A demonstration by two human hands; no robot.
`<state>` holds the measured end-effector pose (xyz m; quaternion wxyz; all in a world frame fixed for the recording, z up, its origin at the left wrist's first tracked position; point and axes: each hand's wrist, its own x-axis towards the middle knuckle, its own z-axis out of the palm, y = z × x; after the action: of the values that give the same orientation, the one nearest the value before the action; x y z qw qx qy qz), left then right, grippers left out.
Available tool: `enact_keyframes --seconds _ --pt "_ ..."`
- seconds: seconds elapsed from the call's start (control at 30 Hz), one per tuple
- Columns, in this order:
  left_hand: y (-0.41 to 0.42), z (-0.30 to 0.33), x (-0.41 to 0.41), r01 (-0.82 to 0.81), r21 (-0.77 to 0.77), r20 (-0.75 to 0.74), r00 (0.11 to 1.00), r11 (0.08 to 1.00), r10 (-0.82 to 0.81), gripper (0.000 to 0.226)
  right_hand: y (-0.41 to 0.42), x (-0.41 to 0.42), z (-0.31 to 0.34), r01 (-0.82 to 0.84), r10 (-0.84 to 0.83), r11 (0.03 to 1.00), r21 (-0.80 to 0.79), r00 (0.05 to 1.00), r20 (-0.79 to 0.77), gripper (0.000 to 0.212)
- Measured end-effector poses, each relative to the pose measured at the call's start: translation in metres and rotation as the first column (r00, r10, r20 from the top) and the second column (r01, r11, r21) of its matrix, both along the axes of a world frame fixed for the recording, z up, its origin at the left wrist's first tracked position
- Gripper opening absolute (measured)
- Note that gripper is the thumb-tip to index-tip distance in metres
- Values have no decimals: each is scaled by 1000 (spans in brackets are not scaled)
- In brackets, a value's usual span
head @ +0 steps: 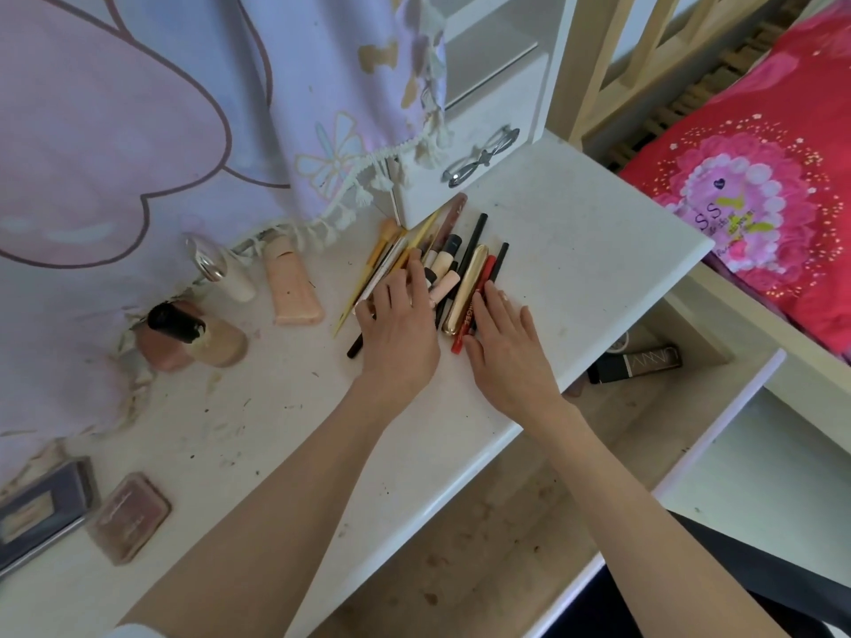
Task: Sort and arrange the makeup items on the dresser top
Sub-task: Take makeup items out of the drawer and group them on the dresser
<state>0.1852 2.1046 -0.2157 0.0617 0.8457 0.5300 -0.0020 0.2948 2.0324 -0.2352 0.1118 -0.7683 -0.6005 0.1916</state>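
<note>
A bunch of slim makeup items lies side by side on the white dresser top [575, 250]: yellow brushes [384, 262], beige tubes [444, 269], a gold tube [466, 287], a red pencil [474, 310] and black pencils [474, 234]. My left hand [400, 329] rests flat on the left side of the bunch, fingers straight. My right hand [506, 347] presses against its right side, fingertips touching the red pencil. Further left stand a peach tube [292, 287], a white bottle [230, 274] and a foundation bottle [202, 338]. Two compacts [129, 518] lie near the front left.
A pastel cloth [138, 131] hangs over the back left. A white cabinet with a glasses-shaped handle [481, 156] stands behind the bunch. An open drawer [690, 407] below right holds a black tube [635, 363]. A red pillow [760, 177] lies to the right.
</note>
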Motion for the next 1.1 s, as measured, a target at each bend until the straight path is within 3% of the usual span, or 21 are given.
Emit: enact_keyframes --seconds 0.2,0.77,1.1 --pt "-6 -9 -8 131 -17 -47 990 991 -131 60 -5 2 -4 -10 12 999 -36 997 72 57" --pt "1 -11 -9 71 -150 -109 990 986 -88 65 -13 7 -9 -11 19 997 -72 993 120 62" --pt "-13 -4 -13 166 -77 38 986 983 -164 62 -25 15 -6 -52 51 998 25 997 57 58"
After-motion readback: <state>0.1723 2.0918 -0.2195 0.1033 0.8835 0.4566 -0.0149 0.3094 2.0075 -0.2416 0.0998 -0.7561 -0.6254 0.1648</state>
